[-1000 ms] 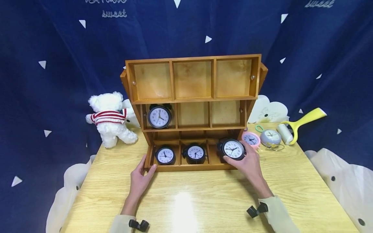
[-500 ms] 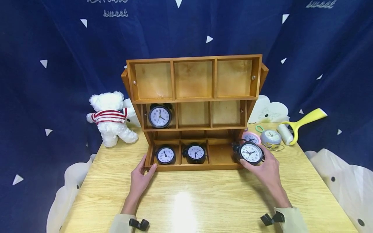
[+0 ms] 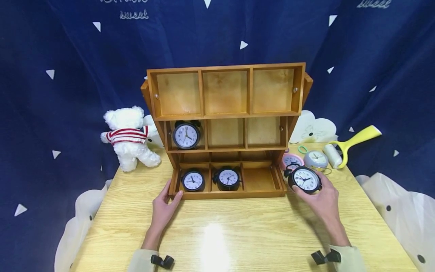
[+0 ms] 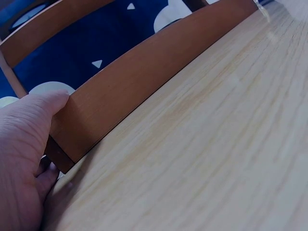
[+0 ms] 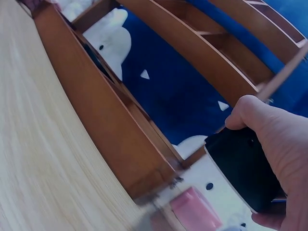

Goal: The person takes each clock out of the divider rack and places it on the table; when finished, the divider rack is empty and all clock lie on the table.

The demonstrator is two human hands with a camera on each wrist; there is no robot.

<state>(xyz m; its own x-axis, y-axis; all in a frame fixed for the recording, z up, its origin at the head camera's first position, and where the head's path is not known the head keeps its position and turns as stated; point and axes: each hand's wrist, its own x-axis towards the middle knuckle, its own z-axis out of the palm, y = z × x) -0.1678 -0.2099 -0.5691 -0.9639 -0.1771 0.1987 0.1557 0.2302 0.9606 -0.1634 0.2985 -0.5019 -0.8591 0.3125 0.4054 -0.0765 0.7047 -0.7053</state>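
My right hand holds a black twin-bell alarm clock by its sides, just right of the wooden shelf's lowest tier. In the right wrist view, the clock's dark body sits between thumb and fingers. My left hand grips the front left corner of the wooden shelf, its thumb over the front rim and its fingers along the side. Two black alarm clocks, left and middle, occupy the bottom compartments; the right one is bare. Another black alarm clock stands in the middle tier's left compartment.
Behind the held clock are a pink clock and a grey clock. A yellow-handled lint roller lies farther right, near a green ring. A white teddy bear sits left of the shelf on the wooden table.
My right hand has lifted the black alarm clock out of the bottom right compartment and carried it right, past the shelf's side. The left hand has stayed at the shelf's corner.
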